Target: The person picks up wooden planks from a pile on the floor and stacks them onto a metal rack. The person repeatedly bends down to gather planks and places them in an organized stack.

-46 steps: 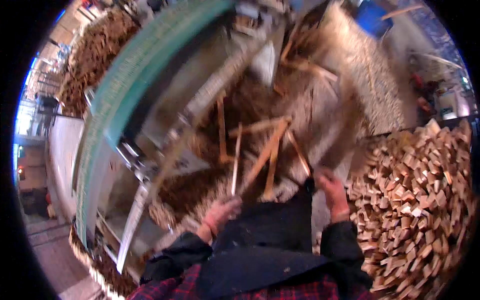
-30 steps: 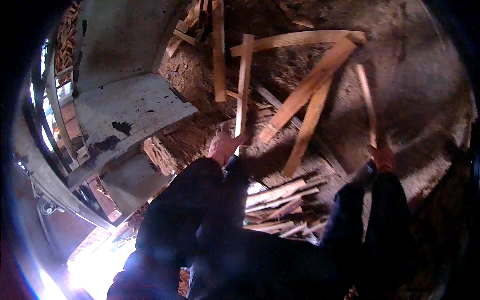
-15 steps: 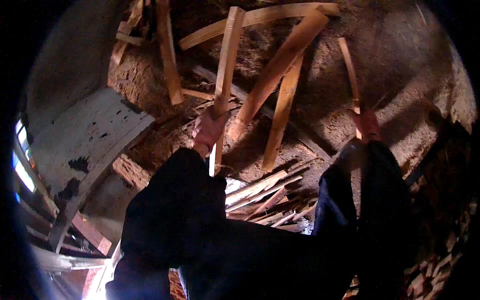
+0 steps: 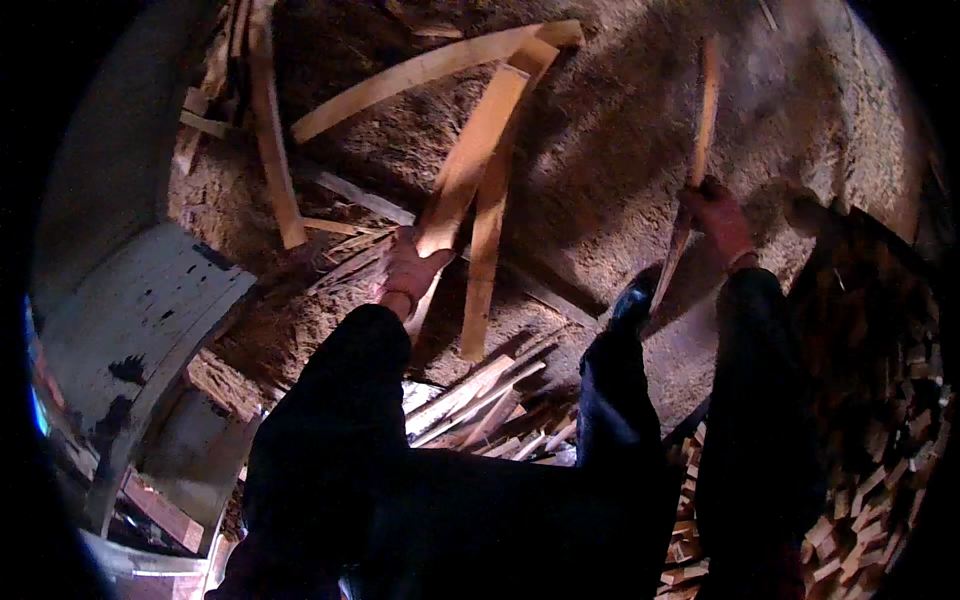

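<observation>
My left hand is closed on the lower part of a long flat wooden board, its thumb lying across the face. That board slants up to the right and overlaps the top of another plank behind it. Just right of it lies a narrower wooden slat. My right hand is wrapped round a thin wooden strip, which stands nearly upright, its lower end reaching down beside my dark trouser leg.
A curved board lies across the far side of the debris-covered ground. Another slat lies at the far left, near a worn pale metal panel. Split sticks lie before me; stacked wood pieces fill the lower right.
The board in my left hand has tilted right and now overlaps the plank beside it. My right hand has the thin strip tilted at a new angle. The view has shifted right.
</observation>
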